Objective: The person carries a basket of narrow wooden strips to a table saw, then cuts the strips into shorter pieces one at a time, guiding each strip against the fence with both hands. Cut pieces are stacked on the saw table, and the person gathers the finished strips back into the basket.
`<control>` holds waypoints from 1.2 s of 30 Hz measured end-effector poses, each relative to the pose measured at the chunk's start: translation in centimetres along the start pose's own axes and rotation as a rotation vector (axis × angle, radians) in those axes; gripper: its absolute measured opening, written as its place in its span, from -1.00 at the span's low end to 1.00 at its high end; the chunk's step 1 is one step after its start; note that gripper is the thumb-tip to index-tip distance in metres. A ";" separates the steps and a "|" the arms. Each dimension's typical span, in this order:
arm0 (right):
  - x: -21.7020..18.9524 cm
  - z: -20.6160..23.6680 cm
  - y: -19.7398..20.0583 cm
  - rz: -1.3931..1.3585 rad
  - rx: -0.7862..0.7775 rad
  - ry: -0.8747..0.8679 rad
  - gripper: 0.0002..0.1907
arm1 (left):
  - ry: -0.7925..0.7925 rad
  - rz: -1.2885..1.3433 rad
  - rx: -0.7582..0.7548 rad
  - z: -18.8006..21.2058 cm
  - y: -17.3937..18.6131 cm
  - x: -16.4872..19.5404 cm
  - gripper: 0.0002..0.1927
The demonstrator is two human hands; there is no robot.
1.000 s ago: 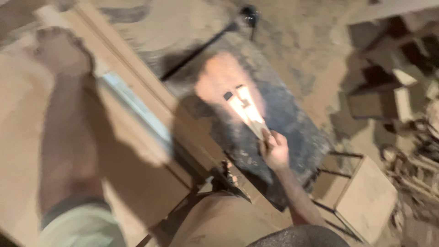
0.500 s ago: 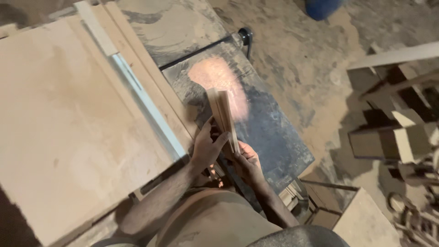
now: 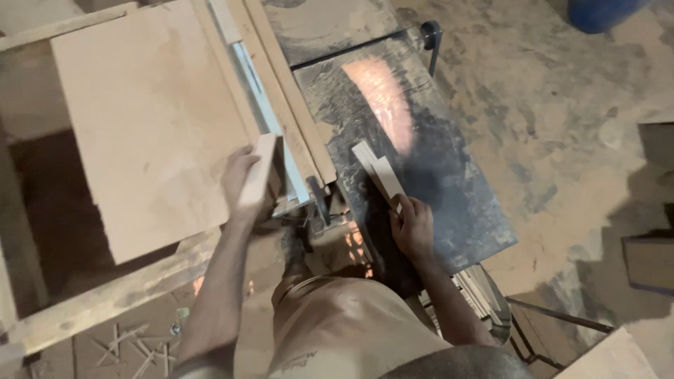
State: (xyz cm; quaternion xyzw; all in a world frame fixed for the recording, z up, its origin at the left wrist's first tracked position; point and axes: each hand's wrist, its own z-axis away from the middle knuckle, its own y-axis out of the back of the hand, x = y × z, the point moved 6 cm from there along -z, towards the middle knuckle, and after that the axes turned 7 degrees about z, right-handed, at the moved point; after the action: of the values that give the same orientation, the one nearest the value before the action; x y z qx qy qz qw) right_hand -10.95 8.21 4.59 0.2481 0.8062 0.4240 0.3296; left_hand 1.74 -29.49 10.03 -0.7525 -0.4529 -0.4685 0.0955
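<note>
My left hand (image 3: 242,184) grips a short, pale wooden block (image 3: 262,170) standing on edge at the near side of a large plywood board (image 3: 151,119). My right hand (image 3: 413,226) holds the near end of a narrow wooden strip (image 3: 378,173) that lies flat on the dark metal machine table (image 3: 449,182). An orange patch of light (image 3: 382,98) falls on the metal beyond the strip. A wooden fence rail (image 3: 289,91) with a pale blue edge runs between the plywood and the metal table.
Sawdust covers the floor (image 3: 562,105) to the right. A blue container (image 3: 604,12) sits at the top right. Wooden boxes (image 3: 649,263) stand at the right edge. Thin wood offcuts (image 3: 140,347) lie on the ground at lower left, near a timber frame beam (image 3: 105,298).
Both hands held a bundle of strips upright together. Now they have parted: my left hand has carried a block to the plywood, and my right has laid a strip on the metal table.
</note>
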 end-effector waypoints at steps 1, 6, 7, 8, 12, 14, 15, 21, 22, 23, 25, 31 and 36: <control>-0.3 -0.1 -0.1 0.013 0.018 0.016 -0.51 | 0.093 -0.037 -0.080 0.1 -1.1 -1.5 -0.80; -0.7 -0.7 0.2 0.024 0.041 0.018 -0.49 | 0.072 -0.356 -0.254 0.6 -5.6 -5.6 -0.73; -0.8 -0.8 0.4 0.019 0.055 0.027 -0.49 | 0.024 -0.399 -0.266 0.8 -6.1 -5.8 -0.70; -0.8 -0.9 0.5 0.012 0.054 0.019 -0.49 | -0.025 -0.443 -0.281 1.0 -6.5 -6.0 -0.68; -0.9 -0.8 0.5 -0.014 0.010 -0.035 -0.48 | 0.047 -0.439 -0.240 1.5 -7.5 -6.7 -0.64; -1.2 -0.9 0.6 0.006 0.008 -0.025 -0.49 | 0.030 -0.606 -0.269 1.5 -8.2 -6.4 -0.63; -1.5 -1.0 0.7 0.028 0.020 -0.001 -0.50 | 0.028 -0.643 -0.275 1.2 -8.3 -6.2 -0.62; -2.1 -2.0 0.8 0.078 -0.041 -0.027 -0.57 | 0.075 -0.768 -0.420 -1.8 -8.6 -6.8 -0.55; -2.3 -2.1 0.8 0.083 -0.055 -0.034 -0.58 | 0.094 -0.773 -0.448 -2.7 -8.6 -7.4 -0.54; -2.5 -2.2 0.8 0.095 -0.056 -0.031 -0.58 | 0.111 -0.777 -0.476 -3.6 -8.7 -8.0 -0.54; -2.8 -2.5 0.8 0.124 -0.048 -0.030 -0.57 | 0.081 -0.791 -0.480 -5.8 -8.9 -9.3 -0.53; -2.6 -3.4 0.7 0.112 -0.109 -0.070 -0.53 | 0.037 -0.786 -0.449 -13.0 -9.2 -15.7 -0.54; -2.6 -3.5 0.4 0.134 -0.110 -0.073 -0.54 | -0.064 -0.822 -0.440 -20.0 -9.9 -24.5 -0.56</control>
State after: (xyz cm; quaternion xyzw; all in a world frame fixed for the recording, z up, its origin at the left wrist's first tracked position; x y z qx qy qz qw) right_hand -11.81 4.78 7.22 0.2982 0.7508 0.4795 0.3427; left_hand -21.94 -49.70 -1.34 -0.5274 -0.6060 -0.5289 -0.2738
